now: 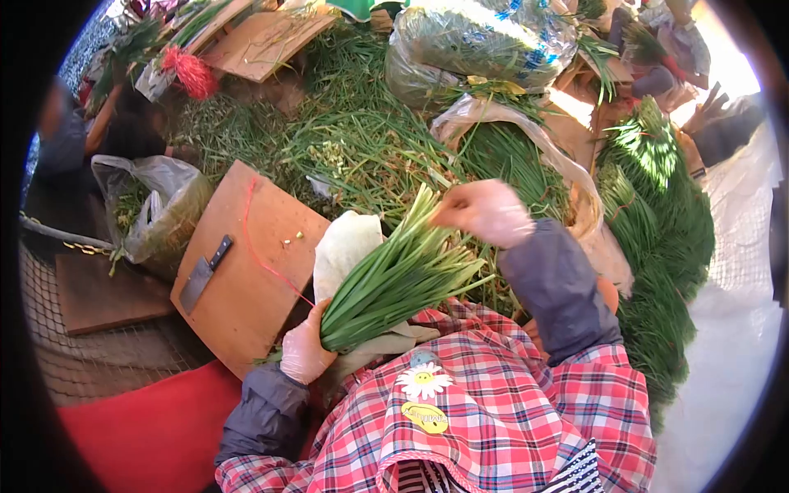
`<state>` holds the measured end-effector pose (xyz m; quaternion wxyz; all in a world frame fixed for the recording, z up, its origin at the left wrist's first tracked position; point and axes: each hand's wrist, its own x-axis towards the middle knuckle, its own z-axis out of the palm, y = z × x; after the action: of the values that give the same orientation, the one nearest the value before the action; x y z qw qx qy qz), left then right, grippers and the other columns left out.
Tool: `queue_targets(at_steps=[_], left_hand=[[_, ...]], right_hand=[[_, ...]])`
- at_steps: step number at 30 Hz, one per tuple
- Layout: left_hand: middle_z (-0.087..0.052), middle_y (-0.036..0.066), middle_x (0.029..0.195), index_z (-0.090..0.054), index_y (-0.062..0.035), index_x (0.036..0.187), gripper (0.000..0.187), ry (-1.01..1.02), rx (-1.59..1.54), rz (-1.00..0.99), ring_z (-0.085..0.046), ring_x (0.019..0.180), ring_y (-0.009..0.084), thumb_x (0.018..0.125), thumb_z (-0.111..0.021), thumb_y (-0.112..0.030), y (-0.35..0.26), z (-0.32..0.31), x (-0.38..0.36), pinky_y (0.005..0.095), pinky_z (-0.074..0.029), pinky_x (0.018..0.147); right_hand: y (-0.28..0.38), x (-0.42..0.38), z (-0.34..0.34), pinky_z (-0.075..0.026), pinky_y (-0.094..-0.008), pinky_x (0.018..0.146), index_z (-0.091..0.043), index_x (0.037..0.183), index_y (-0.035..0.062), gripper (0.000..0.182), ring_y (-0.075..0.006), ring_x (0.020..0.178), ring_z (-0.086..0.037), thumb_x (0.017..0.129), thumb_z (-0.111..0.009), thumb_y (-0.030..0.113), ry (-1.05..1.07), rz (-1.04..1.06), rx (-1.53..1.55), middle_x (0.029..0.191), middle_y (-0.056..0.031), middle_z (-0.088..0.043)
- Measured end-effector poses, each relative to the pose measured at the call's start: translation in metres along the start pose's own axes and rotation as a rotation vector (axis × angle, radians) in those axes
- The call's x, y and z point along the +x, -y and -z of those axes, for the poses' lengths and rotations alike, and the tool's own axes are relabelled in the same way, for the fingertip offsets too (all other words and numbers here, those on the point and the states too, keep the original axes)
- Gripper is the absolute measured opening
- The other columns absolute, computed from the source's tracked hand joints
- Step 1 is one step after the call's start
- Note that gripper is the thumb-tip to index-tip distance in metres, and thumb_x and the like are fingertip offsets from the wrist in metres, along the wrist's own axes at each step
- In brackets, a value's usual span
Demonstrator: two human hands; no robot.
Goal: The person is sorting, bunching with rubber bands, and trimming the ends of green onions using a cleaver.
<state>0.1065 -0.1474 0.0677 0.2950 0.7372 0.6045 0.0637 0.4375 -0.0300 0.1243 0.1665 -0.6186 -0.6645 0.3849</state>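
My left hand (306, 345), in a thin whitish glove, is closed around the leafy end of a bunch of green chives (386, 283) slanting across my lap. The pale stalk ends point up and away from me. At those ends is my right hand (489, 212), also gloved, its fingers bent together in a pinch. It is slightly blurred, so I cannot make out what lies between its fingertips. A red string (261, 259) runs from the wooden board (275, 218) to my left hand. A knife (205, 273) with a black handle lies on that board.
Loose chives and trimmings (353, 148) cover the ground ahead. An open plastic bag (567, 172) of chives stands beyond my right hand, with stacked bundles (657, 238) further right. A clear bag (160, 214) sits left. Other people work at both sides, near red ties (189, 72).
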Motion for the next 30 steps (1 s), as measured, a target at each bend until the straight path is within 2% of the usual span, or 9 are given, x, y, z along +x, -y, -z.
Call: queue_targets(at_steps=[2,9,13,16,19,20,22,25,30], left_hand=[[-0.063,0.02,0.082,-0.041,-0.0121,0.13,0.073,-0.012,0.05,-0.011,-0.062,0.075,0.037,0.062,-0.069,-0.012,-0.007,0.001,-0.002,0.0436,-0.049,0.064],[-0.064,0.017,0.095,-0.047,-0.0093,0.124,0.061,-0.042,0.206,0.044,-0.062,0.085,0.0355,0.066,-0.067,-0.014,-0.02,-0.001,-0.007,0.042,-0.05,0.071],[-0.064,0.018,0.091,-0.047,-0.004,0.123,0.064,-0.023,0.0,0.061,-0.063,0.082,0.0344,0.064,-0.07,-0.013,-0.02,0.001,-0.003,0.0391,-0.051,0.07],[-0.065,0.016,0.09,-0.046,-0.0023,0.122,0.064,0.03,-0.373,0.055,-0.064,0.084,0.0266,0.063,-0.069,-0.008,-0.005,0.0,-0.001,0.0343,-0.05,0.075],[-0.063,0.009,0.094,-0.047,0.001,0.12,0.06,0.046,-0.639,0.127,-0.059,0.086,0.0151,0.063,-0.067,-0.001,0.005,-0.003,-0.002,0.0276,-0.047,0.077],[-0.063,0.008,0.095,-0.047,0.0016,0.119,0.059,0.038,-0.695,0.129,-0.059,0.086,0.014,0.063,-0.066,0.0,0.006,-0.003,-0.004,0.0269,-0.047,0.077],[-0.062,0.007,0.096,-0.047,0.0021,0.119,0.059,0.015,-0.704,0.12,-0.058,0.086,0.0133,0.063,-0.065,0.001,0.001,0.005,-0.008,0.026,-0.047,0.078],[-0.062,0.007,0.097,-0.048,0.0025,0.119,0.059,-0.008,-0.73,0.106,-0.058,0.087,0.0127,0.063,-0.064,0.001,-0.005,0.01,-0.004,0.0257,-0.046,0.078],[-0.062,0.006,0.098,-0.049,0.0025,0.118,0.057,-0.061,-0.567,0.051,-0.057,0.087,0.0117,0.063,-0.064,0.002,-0.015,0.019,-0.004,0.0253,-0.046,0.079]], right_hand=[[0.025,0.011,-0.014,-0.048,-0.0383,0.071,-0.069,0.081,0.0057,0.061,-0.0306,0.077,-0.063,0.069,-0.058,0.065,0.144,-0.048,-0.371,0.077,-0.0145,-0.066],[0.026,0.009,-0.074,-0.049,-0.0441,0.072,-0.067,0.087,0.0085,0.033,-0.0331,0.08,-0.063,0.082,-0.05,0.037,0.117,0.121,-0.356,0.081,-0.0158,-0.065],[0.057,-0.05,-0.068,-0.043,-0.0355,0.055,-0.059,0.072,0.0023,0.021,-0.0215,0.056,-0.052,0.078,-0.06,0.022,0.629,0.531,0.581,0.062,-0.0121,-0.055],[0.058,-0.064,-0.026,-0.037,-0.0322,0.049,-0.057,0.071,-0.0017,0.021,-0.0127,0.051,-0.045,0.081,-0.064,0.015,0.61,0.713,0.628,0.055,-0.0094,-0.049],[-0.002,-0.053,0.031,-0.05,-0.026,0.064,-0.065,0.088,0.0001,0.016,-0.0137,0.075,-0.064,0.08,-0.064,0.014,0.494,0.08,0.799,0.079,-0.0074,-0.068],[-0.03,-0.033,0.036,-0.05,-0.0283,0.07,-0.065,0.096,0.0017,0.024,-0.0151,0.08,-0.064,0.08,-0.064,0.02,0.27,0.219,0.597,0.084,-0.009,-0.068],[-0.049,-0.016,0.044,-0.048,-0.0307,0.077,-0.066,0.1,0.0036,0.033,-0.0187,0.085,-0.064,0.081,-0.063,0.03,-0.304,-0.132,-0.8,0.089,-0.01,-0.068],[-0.041,-0.009,0.058,-0.047,-0.0324,0.08,-0.066,0.104,0.0064,0.04,-0.0222,0.088,-0.063,0.08,-0.063,0.038,-0.052,-0.027,0.106,0.093,-0.0114,-0.068],[-0.043,0.03,0.005,-0.046,-0.0343,0.083,-0.067,0.101,0.0049,0.049,-0.027,0.091,-0.062,0.077,-0.062,0.048,0.297,-0.014,-0.065,0.095,-0.0147,-0.066]])
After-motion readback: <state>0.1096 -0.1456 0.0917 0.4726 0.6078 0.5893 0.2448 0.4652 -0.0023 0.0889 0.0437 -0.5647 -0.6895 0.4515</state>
